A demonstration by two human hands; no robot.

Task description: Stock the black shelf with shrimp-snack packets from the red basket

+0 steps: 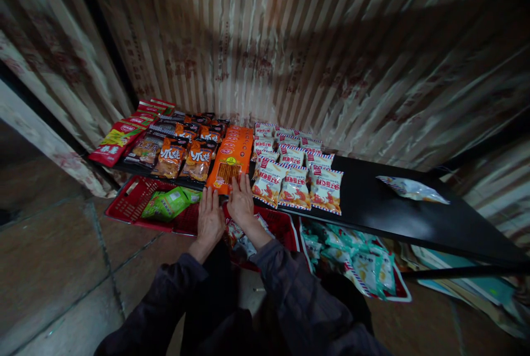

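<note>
My left hand [209,217] lies at the shelf's front edge with fingers stretched out, near the lower left corner of an orange snack bag [235,149]. My right hand [241,201] rests its extended fingers against that bag's bottom edge, by its clear window showing brown sticks. Left of the orange bag are rows of black-and-orange snack packets [197,158]. To its right stand several rows of small white snack packets [295,186] with striped edges.
Red bags [122,138] lie at the shelf's left end. One white packet [412,189] lies alone on the black shelf [364,201]. Below, red baskets [138,218] hold green bags [170,203] and teal-white packets [356,256]. A striped curtain [256,41] hangs behind.
</note>
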